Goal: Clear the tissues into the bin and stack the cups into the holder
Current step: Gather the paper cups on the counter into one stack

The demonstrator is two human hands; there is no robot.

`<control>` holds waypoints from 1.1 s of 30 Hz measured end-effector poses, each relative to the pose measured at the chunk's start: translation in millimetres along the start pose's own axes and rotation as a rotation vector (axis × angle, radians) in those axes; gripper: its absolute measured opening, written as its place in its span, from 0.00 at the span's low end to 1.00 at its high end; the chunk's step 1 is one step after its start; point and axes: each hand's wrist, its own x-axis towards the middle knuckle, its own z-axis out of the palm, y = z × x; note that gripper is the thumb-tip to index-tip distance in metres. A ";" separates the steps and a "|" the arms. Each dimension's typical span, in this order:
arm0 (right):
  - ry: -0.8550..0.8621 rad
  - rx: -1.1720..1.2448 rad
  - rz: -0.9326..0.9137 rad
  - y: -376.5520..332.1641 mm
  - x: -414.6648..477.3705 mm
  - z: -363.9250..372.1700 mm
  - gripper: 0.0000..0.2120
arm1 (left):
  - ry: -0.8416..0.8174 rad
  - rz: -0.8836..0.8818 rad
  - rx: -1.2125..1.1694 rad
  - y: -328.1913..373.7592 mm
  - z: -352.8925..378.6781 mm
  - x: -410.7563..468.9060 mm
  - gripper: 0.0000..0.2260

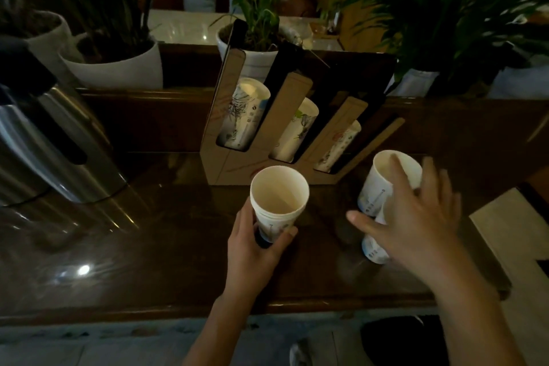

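Note:
My left hand (pixel 258 242) grips a short stack of white paper cups (pixel 277 197) near its base, upright above the dark wooden counter. My right hand (pixel 416 217), blurred, has its fingers spread over another white paper cup (pixel 383 187) standing at the right; whether it grips that cup I cannot tell. Under the same hand a further cup (pixel 375 251) lies low on the counter. Behind both stands a brown cardboard cup holder (pixel 234 166) with slanted slots, each showing printed cups (pixel 245 116). No tissues or bin are visible.
A steel thermos dispenser (pixel 50 140) stands at the left. White plant pots (pixel 118 65) with green plants line the ledge behind the holder. A light board (pixel 505 226) lies at the right end of the counter (pixel 148 246). The counter's front edge runs below my wrists.

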 end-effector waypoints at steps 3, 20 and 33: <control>-0.149 0.101 0.110 11.2 -3.1 -5.6 0.55 | -0.008 0.006 -0.007 1.0 0.1 -0.5 0.40; 0.204 0.438 -0.552 -104.0 29.4 1.8 0.34 | 0.018 -0.006 -0.001 2.6 1.2 0.2 0.38; 0.380 0.496 -0.253 -24.2 52.3 14.0 0.32 | 0.013 0.001 -0.008 4.5 3.9 -1.0 0.41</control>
